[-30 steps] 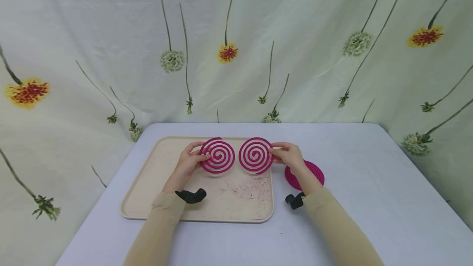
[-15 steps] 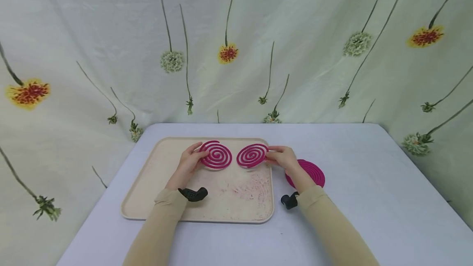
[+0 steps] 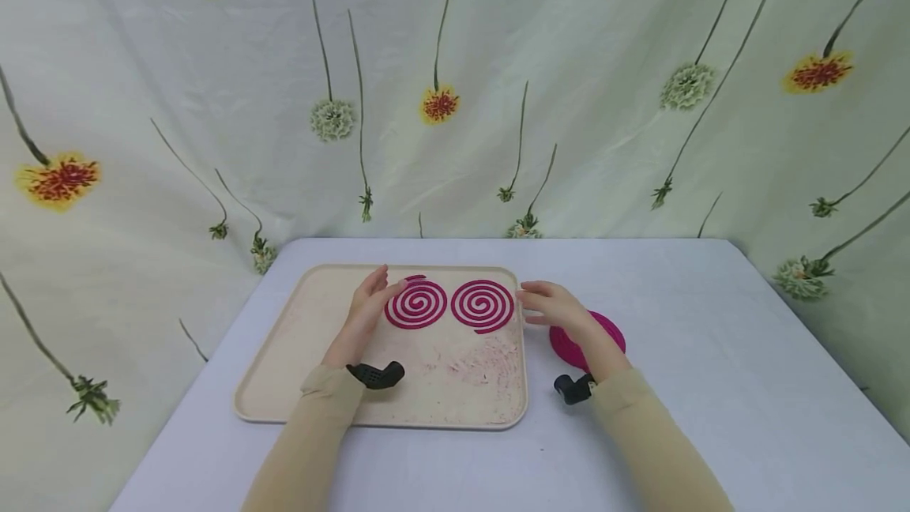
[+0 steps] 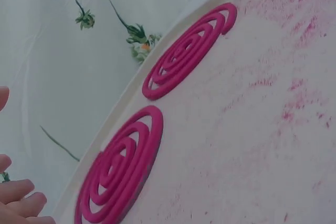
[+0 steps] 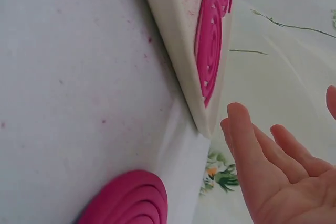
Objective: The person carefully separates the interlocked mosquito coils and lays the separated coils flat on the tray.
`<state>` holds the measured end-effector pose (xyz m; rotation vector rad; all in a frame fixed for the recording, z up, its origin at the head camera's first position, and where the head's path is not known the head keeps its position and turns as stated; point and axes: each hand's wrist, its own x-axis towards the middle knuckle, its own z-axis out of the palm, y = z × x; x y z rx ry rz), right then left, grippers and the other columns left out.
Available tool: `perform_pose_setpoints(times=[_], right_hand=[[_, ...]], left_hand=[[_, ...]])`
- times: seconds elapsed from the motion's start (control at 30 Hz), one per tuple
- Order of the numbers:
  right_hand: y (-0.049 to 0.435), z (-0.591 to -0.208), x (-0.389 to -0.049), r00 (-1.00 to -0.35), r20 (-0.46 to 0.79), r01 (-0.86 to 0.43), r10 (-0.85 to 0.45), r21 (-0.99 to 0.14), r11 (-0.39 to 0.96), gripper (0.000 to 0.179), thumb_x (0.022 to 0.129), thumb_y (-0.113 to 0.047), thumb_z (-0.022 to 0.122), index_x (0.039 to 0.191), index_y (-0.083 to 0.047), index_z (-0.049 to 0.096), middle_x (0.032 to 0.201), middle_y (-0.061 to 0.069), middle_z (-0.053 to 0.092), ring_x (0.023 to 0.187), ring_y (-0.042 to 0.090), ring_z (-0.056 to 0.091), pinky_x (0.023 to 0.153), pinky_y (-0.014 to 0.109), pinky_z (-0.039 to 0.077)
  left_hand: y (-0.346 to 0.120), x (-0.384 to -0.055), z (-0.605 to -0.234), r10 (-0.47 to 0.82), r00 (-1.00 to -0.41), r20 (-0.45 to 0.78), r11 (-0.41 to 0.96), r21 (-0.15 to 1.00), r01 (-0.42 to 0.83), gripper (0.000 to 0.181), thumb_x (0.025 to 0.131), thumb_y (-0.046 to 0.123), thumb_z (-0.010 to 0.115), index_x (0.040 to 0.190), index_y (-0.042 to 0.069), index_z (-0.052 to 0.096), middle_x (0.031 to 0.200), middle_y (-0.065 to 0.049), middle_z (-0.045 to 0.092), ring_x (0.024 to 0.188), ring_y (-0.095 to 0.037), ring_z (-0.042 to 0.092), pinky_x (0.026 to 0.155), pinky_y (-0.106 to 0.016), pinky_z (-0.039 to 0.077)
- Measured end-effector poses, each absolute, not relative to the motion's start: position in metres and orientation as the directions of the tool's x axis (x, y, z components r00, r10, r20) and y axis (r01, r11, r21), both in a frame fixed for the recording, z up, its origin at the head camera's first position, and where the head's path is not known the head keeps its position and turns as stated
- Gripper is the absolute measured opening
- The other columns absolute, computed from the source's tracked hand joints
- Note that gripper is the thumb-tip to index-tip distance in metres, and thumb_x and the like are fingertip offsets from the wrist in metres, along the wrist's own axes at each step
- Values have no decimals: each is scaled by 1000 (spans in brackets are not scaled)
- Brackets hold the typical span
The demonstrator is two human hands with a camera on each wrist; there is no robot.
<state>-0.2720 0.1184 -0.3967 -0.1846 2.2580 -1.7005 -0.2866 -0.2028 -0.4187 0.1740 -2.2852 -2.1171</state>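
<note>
Two magenta mosquito coils lie flat side by side on the beige tray [image 3: 284, 354], near its far edge. Beside the left mosquito coil [image 3: 417, 303], my left hand [image 3: 364, 310] is held with fingers extended and the thumb overlapping the coil's upper edge in the head view. The right mosquito coil [image 3: 481, 304] lies just inside the tray's right end. My right hand [image 3: 558, 309] hovers past that end, fingers spread and holding nothing. Under the right wrist, a thicker magenta coil piece [image 3: 566, 350] rests on the table, partly hidden by the forearm.
Pink crumbs and smears [image 3: 483, 362] mark the right part of the tray. The tray has a low raised rim and sits on a white-covered table [image 3: 711, 354]. A flower-printed cloth [image 3: 597, 101] hangs behind the table's far edge.
Both coils, earlier held up and tilted in the hands, have been lowered onto the tray and let go. My right hand has drawn back to the right; the left fingers have opened.
</note>
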Motion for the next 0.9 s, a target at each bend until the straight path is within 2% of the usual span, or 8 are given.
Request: perform_pose_setpoints(times=[0.13,0.27,0.5,0.7,0.83,0.9], right_hand=[[139,-392,-267,-955,-99,21,-280,-963,270,51,97,-18,49,139,7,34,137,27,43,124,39,44,94,42,46],[162,-388,-259,-965,-46,-23,-259,-966,256,53,98,-22,49,139,7,34,138,26,42,123,38,46,96,42,45],[198,-386,-242,-983,16,-67,-182,-959,276,57,97,-31,50,138,6,36,136,25,43,118,36,51,96,43,44],[231,-436,-261,-996,56,-74,-72,-958,278,60,93,-43,55,135,-1,46,125,15,57,104,20,62,85,31,52],[241,-461,-273,-1000,28,-30,-10,-963,267,61,92,-45,56,135,-3,45,125,14,57,103,19,62,83,28,53],[241,-465,-274,-1000,5,-1,13,-961,276,62,91,-46,56,135,-3,45,126,16,56,105,20,61,84,28,52]], left_hand=[[-190,-279,-412,-117,-993,-31,17,999,-33,62,93,16,60,146,5,29,151,-13,28,139,-26,25,112,-36,24],[-168,-268,-407,-119,-993,14,-44,999,19,53,93,13,58,141,6,37,144,-12,38,131,-23,37,107,-35,32],[-113,-253,-403,-77,-995,70,-184,979,83,38,92,6,59,128,0,48,129,-16,51,112,-23,53,100,-44,41],[-73,-236,-401,-30,-997,73,-249,965,78,30,91,3,59,118,-4,52,115,-18,58,97,-19,59,91,-38,49],[-53,-232,-404,1,-999,35,-325,945,33,26,89,1,60,114,-5,53,100,-9,63,85,-13,63,85,-36,52],[-45,-231,-408,33,-999,20,-345,939,8,26,90,1,60,113,-5,53,98,-7,64,83,-12,64,83,-34,53]])
